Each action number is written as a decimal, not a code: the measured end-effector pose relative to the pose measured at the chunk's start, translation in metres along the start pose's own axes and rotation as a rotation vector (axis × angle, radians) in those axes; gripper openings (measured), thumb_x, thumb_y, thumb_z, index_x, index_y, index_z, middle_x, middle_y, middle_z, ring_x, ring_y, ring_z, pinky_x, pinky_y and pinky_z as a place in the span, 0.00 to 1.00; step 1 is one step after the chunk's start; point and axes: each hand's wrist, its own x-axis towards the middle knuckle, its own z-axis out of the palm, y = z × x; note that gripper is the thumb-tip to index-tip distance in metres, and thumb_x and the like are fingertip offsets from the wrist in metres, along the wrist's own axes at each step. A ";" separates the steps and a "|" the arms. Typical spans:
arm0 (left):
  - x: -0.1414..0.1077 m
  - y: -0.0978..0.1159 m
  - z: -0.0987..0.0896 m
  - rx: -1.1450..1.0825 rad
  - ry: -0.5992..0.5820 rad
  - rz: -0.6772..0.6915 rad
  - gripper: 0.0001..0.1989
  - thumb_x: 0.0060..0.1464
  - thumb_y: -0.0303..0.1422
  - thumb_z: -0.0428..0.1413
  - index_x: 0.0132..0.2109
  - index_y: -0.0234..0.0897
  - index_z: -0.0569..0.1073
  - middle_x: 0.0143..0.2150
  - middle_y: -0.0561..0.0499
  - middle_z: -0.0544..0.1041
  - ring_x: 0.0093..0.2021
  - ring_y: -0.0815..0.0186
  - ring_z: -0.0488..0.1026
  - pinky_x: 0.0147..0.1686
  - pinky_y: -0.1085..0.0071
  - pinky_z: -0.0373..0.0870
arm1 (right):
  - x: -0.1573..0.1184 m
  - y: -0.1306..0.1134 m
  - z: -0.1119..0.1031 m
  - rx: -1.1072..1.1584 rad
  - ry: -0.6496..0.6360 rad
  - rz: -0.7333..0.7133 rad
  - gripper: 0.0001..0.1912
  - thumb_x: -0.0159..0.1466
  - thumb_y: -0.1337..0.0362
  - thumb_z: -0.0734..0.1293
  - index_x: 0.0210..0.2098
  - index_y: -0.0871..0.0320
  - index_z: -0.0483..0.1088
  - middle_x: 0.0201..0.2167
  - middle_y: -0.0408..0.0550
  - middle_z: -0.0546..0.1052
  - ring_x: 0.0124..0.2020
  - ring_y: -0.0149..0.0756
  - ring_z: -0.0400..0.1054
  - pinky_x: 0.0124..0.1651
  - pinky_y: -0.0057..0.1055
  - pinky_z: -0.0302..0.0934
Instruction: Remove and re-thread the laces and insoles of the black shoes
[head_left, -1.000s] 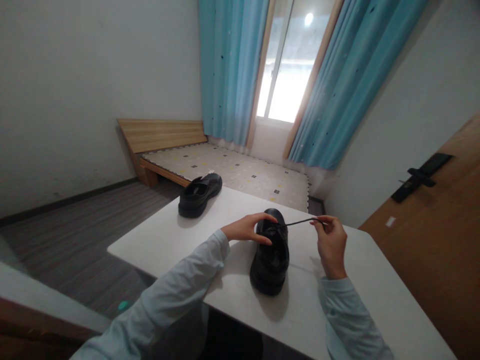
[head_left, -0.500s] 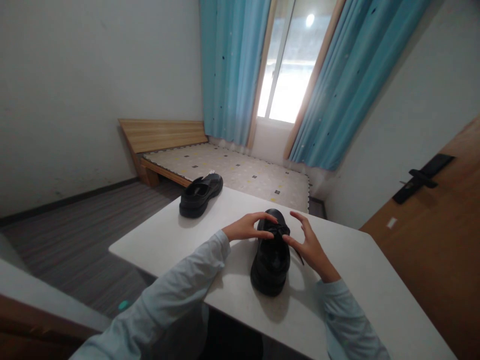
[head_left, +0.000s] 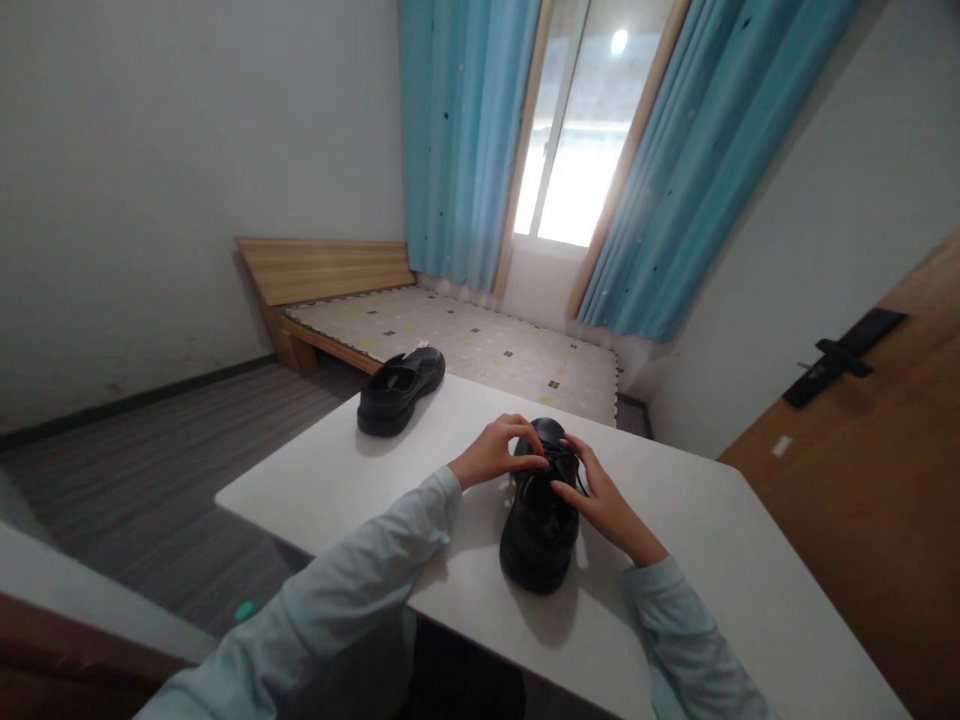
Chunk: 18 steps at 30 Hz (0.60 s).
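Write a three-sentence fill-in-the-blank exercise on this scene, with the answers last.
1. The left hand and right hand are both at the nearer shoe, coloured ____.
2. The farther shoe stands to the person's ____ of it.
3. Both stand on a table whose top is coloured ____.
Missing words: black; left; white.

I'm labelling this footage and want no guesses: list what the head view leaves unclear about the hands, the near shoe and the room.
All in the head view:
- Laces on the near shoe: partly covered by fingers; dark on dark.
- Whether the left hand or right hand pinches a lace: too small to tell.
- Outside the window: washed out by glare.
- Green thing on the floor: too small.
- Door: cut off by the right edge.
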 end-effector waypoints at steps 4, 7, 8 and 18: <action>-0.001 0.001 0.004 0.019 -0.004 -0.020 0.12 0.47 0.41 0.61 0.33 0.36 0.75 0.36 0.49 0.73 0.42 0.64 0.67 0.46 0.69 0.61 | 0.000 0.000 0.000 -0.043 -0.015 -0.005 0.35 0.57 0.54 0.66 0.60 0.56 0.50 0.59 0.57 0.60 0.62 0.47 0.53 0.64 0.50 0.43; 0.000 0.001 0.005 0.020 -0.001 -0.038 0.11 0.49 0.39 0.60 0.32 0.35 0.75 0.36 0.49 0.73 0.42 0.64 0.67 0.45 0.69 0.61 | 0.000 0.001 0.000 -0.061 -0.023 -0.006 0.35 0.57 0.54 0.65 0.60 0.57 0.51 0.59 0.58 0.59 0.62 0.48 0.52 0.64 0.50 0.43; 0.000 0.001 0.006 0.019 -0.001 -0.040 0.10 0.50 0.39 0.59 0.32 0.35 0.74 0.36 0.49 0.73 0.41 0.64 0.67 0.45 0.69 0.61 | 0.000 0.001 0.000 -0.066 -0.025 -0.008 0.34 0.58 0.54 0.65 0.59 0.56 0.51 0.60 0.57 0.59 0.62 0.48 0.52 0.64 0.50 0.44; 0.001 0.003 0.013 0.013 0.034 -0.163 0.06 0.54 0.33 0.54 0.34 0.34 0.69 0.32 0.51 0.72 0.34 0.67 0.67 0.37 0.72 0.62 | 0.001 0.002 0.001 -0.098 -0.027 -0.014 0.33 0.58 0.54 0.65 0.59 0.56 0.52 0.59 0.56 0.60 0.62 0.47 0.53 0.63 0.49 0.46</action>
